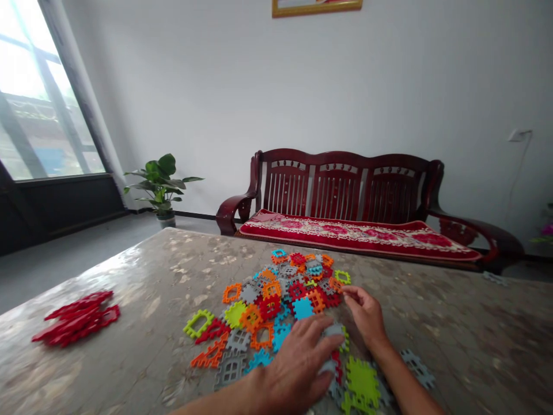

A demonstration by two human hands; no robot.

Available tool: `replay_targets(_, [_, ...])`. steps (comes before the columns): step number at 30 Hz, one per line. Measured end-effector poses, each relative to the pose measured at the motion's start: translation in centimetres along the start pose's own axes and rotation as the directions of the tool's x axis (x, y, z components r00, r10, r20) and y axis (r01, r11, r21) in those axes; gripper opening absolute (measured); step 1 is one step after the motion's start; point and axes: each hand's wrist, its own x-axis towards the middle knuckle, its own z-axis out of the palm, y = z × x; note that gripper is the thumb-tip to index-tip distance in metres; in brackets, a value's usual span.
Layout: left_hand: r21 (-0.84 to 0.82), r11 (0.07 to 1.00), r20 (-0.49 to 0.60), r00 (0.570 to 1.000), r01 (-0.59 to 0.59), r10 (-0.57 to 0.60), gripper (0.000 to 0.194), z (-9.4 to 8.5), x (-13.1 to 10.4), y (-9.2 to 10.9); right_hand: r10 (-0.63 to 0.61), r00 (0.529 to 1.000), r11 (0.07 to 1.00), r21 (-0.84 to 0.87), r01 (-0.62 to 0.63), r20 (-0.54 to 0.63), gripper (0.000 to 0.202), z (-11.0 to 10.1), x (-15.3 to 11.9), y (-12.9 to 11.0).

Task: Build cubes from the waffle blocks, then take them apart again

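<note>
A heap of interlocking plastic building pieces in red, orange, blue, grey and lime green lies on the table. My left hand is spread palm down over the near side of the heap, fingers apart, hiding the pieces beneath. At the heap's right edge, my right hand pinches the edge of an orange piece between thumb and fingertips. Below the hands are a lime green square piece and a grey window-shaped piece. A blue square piece sits just beyond my left fingertips.
A separate stack of red pieces lies on the table's left side. One grey piece rests near the far right edge. Behind the table stand a dark wooden bench with a red floral cushion and a potted plant.
</note>
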Motion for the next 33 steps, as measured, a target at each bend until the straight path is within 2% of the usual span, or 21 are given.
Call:
replay_targets(3, [0.078,0.973,0.053,0.975,-0.219,0.216,0.064,1.8,0.7,0.7,0.005,0.999,1.0,-0.029,-0.006,-0.04,0.03,-0.4,0.2,0.2])
replay_targets(6, [0.207,0.906,0.066,0.93,-0.368,0.363,0.05,4.1,1.2,0.8,0.002,0.999,0.999,-0.04,-0.004,-0.049,0.03,-0.4,0.3,0.5])
replay_targets(9, [0.284,0.852,0.084,0.897,-0.439,0.434,0.042,5.4,1.3,0.8,-0.003,0.999,0.999,-0.049,0.001,-0.045,0.029,-0.2,0.3,0.7])
replay_targets(13, [0.259,0.847,0.124,0.886,-0.463,0.446,0.046,5.1,1.1,0.5,-0.01,0.999,0.999,-0.054,0.008,-0.048,0.026,0.1,0.2,0.9])
replay_targets(16, [0.213,0.88,0.145,0.905,-0.424,0.401,0.043,4.5,1.1,0.3,-0.006,0.999,0.998,-0.066,0.002,-0.054,0.025,0.0,0.2,1.1])
replay_targets(19, [0.172,0.93,0.198,0.936,-0.326,0.291,0.041,3.9,1.1,0.4,-0.016,0.998,0.996,-0.087,0.01,-0.06,0.025,-0.1,0.1,1.2])
replay_targets(23, [0.144,0.969,0.276,0.948,-0.201,0.156,0.042,2.4,1.1,0.6,-0.015,0.999,0.995,-0.095,0.01,-0.052,0.025,-0.1,0.0,1.3])
replay_targets(27, [0.152,0.983,0.238,0.969,-0.102,0.064,0.024,1.0,1.1,-0.2,0.002,0.999,0.995,-0.103,-0.006,-0.039,0.025,-0.2,0.0,1.3])
replay_targets(33, [0.196,0.978,0.102,0.991,0.066,-0.088,0.016,-0.3,1.6,-3.7,0.007,0.999,0.993,-0.114,-0.013,-0.049,0.025,-0.1,0.0,0.7])
